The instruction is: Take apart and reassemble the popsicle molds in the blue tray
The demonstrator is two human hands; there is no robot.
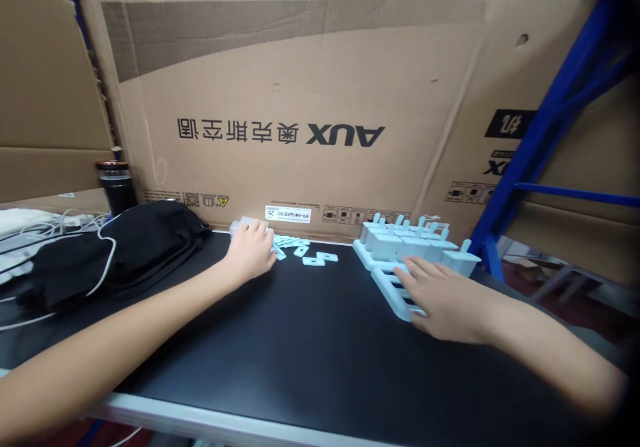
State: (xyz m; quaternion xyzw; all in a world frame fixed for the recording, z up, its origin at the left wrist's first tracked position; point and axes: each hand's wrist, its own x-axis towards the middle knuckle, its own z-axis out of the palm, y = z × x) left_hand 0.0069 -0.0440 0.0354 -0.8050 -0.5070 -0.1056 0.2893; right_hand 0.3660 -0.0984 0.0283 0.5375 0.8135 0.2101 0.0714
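Observation:
At the back centre, my left hand [251, 250] reaches over some translucent plastic pieces [240, 225] with its fingers curled down; what lies under the fingertips is hidden. Right beside it are several small light-blue flat pieces with slots [313, 261], some heaped and some loose. On the right, my right hand [445, 297] lies with fingers stretched out over the near part of a light-blue slotted rack [393, 294]. Several light-blue ice-pop moulds [385, 247] with upright stick handles stand in the rack's far part. The hand hides part of the rack.
A large cardboard box panel [300, 87] rises behind the black tabletop [300, 340]. A black bag [150, 240], white cables [107, 254] and a dark bottle [117, 187] are on the left. Blue metal shelving [537, 134] stands at the right.

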